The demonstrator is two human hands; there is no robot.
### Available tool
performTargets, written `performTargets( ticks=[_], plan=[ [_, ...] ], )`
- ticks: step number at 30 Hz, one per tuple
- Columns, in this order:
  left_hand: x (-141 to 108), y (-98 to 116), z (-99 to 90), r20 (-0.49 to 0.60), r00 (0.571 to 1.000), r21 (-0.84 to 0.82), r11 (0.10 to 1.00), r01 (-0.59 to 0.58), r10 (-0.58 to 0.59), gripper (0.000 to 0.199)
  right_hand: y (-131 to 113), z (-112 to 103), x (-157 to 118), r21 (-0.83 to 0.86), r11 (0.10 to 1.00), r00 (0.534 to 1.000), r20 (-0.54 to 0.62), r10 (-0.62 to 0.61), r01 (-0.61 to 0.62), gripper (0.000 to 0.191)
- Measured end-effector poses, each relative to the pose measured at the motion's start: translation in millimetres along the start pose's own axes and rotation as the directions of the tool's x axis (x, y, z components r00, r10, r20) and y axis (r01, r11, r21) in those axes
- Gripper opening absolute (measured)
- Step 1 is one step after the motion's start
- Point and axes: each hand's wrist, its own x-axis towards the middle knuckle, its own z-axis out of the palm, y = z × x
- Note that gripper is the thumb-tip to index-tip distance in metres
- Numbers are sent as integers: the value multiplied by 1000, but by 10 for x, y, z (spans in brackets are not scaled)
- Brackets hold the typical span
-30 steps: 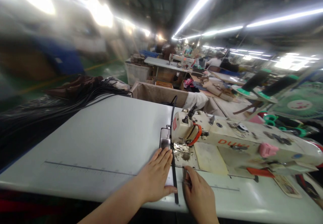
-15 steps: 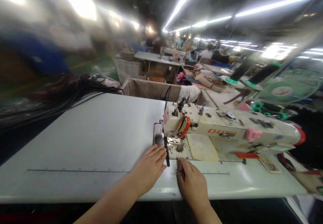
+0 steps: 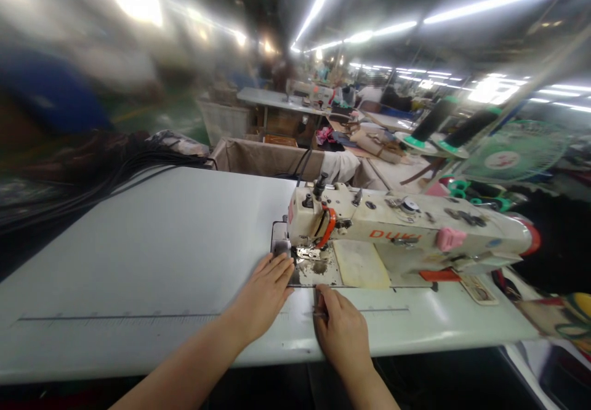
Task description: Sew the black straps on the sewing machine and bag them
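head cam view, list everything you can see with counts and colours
sewing machine: 1, cream with orange lettering, right of centre on the table
table top: 1, white, foreground
cord bundle: 1, black, beyond the table's left edge
spools: 2, black on green-and-white bases, upper right
electric fan: 1, pale green, far right
cloth-lined bin: 1, beige, behind the table
left hand: 1, flat on the table beside the machine
right hand: 1, curled at the machine's front edge

Fluorescent ceiling tubes (image 3: 496, 2) above distant worktables (image 3: 272, 97)
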Motion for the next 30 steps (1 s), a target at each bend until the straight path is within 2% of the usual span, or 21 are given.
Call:
performTargets(
  ticks=[5, 12, 17, 24, 27, 30],
  plan=[
    [116, -49, 16, 45, 996, -10, 997, 71, -71, 38, 4, 4, -7, 5, 1000, 1000, 18, 9, -9, 44],
    [176, -79, -67, 100, 981, -56, 984, 169, -163, 37, 7, 34, -16, 3, 1000, 1000, -23, 0, 0, 49],
    [187, -92, -128, 131, 976, -101, 977, 187, -173, 36, 2, 35, -13, 6, 1000, 1000, -23, 10, -9, 44],
    [184, -49, -149, 125, 978, -73, 981, 178, -168, 39, -1, 46, -10, 11, 1000, 999, -48, -8, 8, 42],
    [213, -138, -115, 107, 979, -135, 973, 188, -174, 37, -1, 56, -9, 6, 1000, 998, -57, -12, 12, 41],
    [361, -363, -63, 87, 981, -269, 944, 189, -172, 29, 1, 58, -15, -3, 1000, 999, -52, -9, 9, 40]
  ],
)
